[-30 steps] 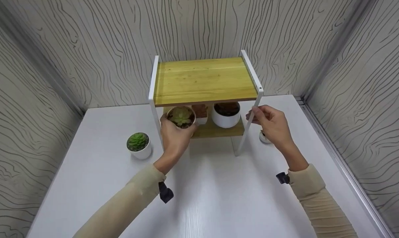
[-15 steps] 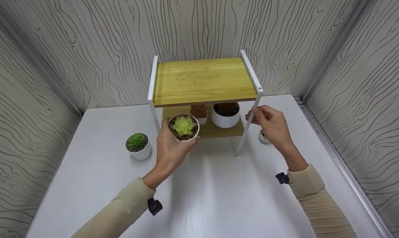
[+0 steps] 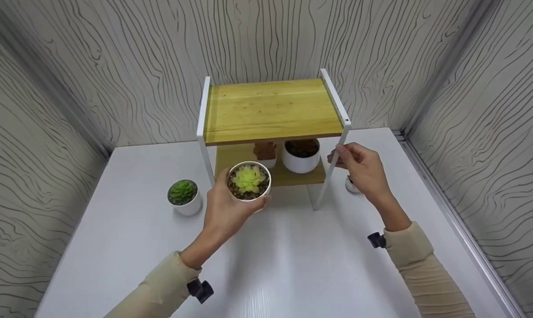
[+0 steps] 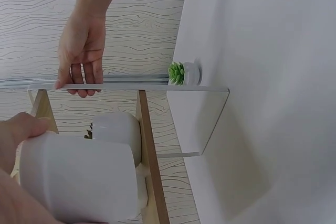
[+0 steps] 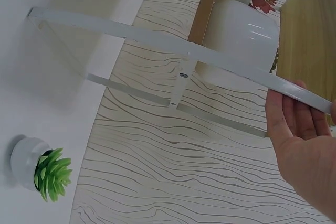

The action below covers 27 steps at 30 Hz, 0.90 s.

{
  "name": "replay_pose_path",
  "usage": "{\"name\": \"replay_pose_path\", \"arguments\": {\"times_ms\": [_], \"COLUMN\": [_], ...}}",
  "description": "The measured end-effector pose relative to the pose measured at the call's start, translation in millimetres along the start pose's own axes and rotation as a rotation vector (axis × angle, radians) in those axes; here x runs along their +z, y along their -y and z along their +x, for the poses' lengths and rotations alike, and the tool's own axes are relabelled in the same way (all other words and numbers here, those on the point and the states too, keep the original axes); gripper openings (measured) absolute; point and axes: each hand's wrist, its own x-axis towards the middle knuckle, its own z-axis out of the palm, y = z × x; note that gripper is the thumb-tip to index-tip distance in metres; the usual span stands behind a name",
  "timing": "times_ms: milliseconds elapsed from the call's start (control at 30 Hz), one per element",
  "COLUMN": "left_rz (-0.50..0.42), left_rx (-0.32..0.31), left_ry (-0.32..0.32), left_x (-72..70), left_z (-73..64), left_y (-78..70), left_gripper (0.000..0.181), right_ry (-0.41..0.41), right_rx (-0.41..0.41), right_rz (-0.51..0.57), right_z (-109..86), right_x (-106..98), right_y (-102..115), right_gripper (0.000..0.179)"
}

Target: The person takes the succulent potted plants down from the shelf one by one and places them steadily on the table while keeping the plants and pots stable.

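Note:
My left hand (image 3: 226, 211) holds a potted succulent (image 3: 249, 180) with yellow-green leaves, fingers and thumb around its white pot. It hangs just in front of a two-tier wooden shelf (image 3: 273, 110) with white metal sides. In the left wrist view that pot (image 4: 79, 177) fills the lower left. My right hand (image 3: 367, 171) grips the shelf's right front post (image 3: 344, 135), thumb on one side and fingers on the other. On the lower board (image 3: 293, 179) stand a round white pot (image 3: 301, 162) with dark soil and a smaller pot with a reddish succulent (image 3: 264, 151), partly hidden.
A white pot with a green succulent (image 3: 184, 196) stands on the white table (image 3: 129, 212) left of the shelf. Another small potted succulent (image 5: 52, 174) stands to the right, mostly hidden by the right hand in the head view. Patterned walls (image 3: 266, 39) surround the table.
My left hand has drawn the yellow-green succulent out from under the top board, toward me. The right hand has kept its hold on the post.

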Motion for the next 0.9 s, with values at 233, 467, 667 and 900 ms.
{"name": "replay_pose_path", "arguments": {"times_ms": [233,467,667,900], "left_rz": [0.029,0.046,0.059,0.044], "left_rx": [0.006,0.036,0.042,0.005], "left_ry": [0.016,0.003,-0.003,-0.02], "left_x": [-3.3,-7.1,-10.0,-13.0], "left_z": [-8.1,-11.4,-10.7,-13.6], "left_y": [-2.2,-2.0,0.2,5.1], "left_gripper": [0.101,0.098,0.096,0.102], "right_ry": [0.003,0.003,-0.008,-0.004], "right_rx": [0.003,0.005,-0.016,-0.004], "right_rz": [0.01,0.016,0.052,0.028], "right_z": [-1.2,-1.3,-1.0,-0.9], "right_x": [-1.3,-1.1,-0.7,0.3], "right_y": [-1.2,-0.7,0.0,-1.7], "right_gripper": [0.045,0.045,0.043,0.042]}}
